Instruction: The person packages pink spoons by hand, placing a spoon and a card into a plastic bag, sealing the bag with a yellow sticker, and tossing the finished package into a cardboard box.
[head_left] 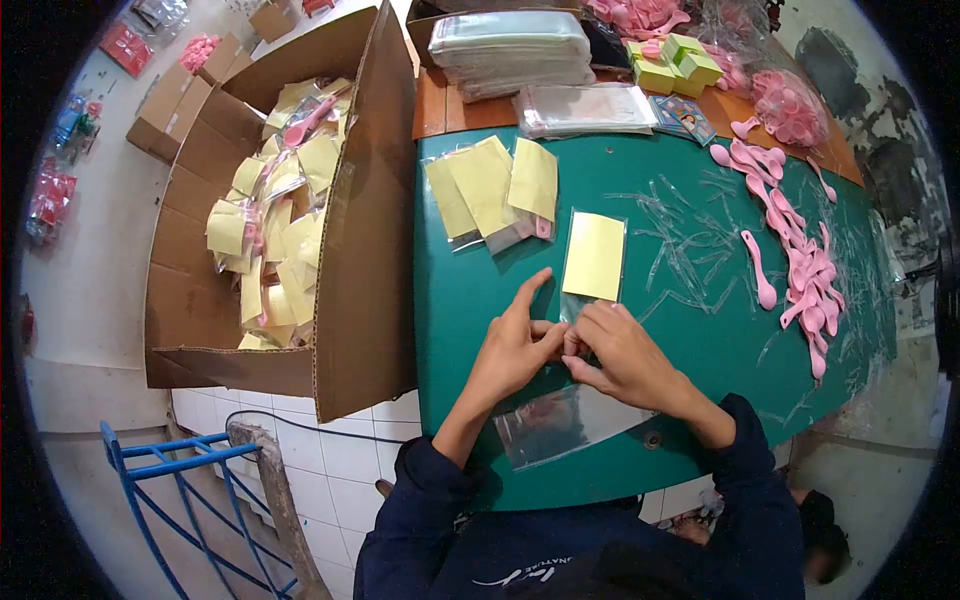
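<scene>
Two hands on one yellow-card packet (594,258)
Its near end sat pinched between left hand (515,350) and right hand (625,355), fingertips clamped on it; three yellow packets (492,192) lay far-left.

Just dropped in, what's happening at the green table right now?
A person's hands meet at the lower end of a clear packet with a yellow card in it, on the green table. The right hand pinches that end and the left hand rests beside it. Three similar packets lie further up, pink spoons are piled on the right, and the cardboard box holds many more.
</scene>
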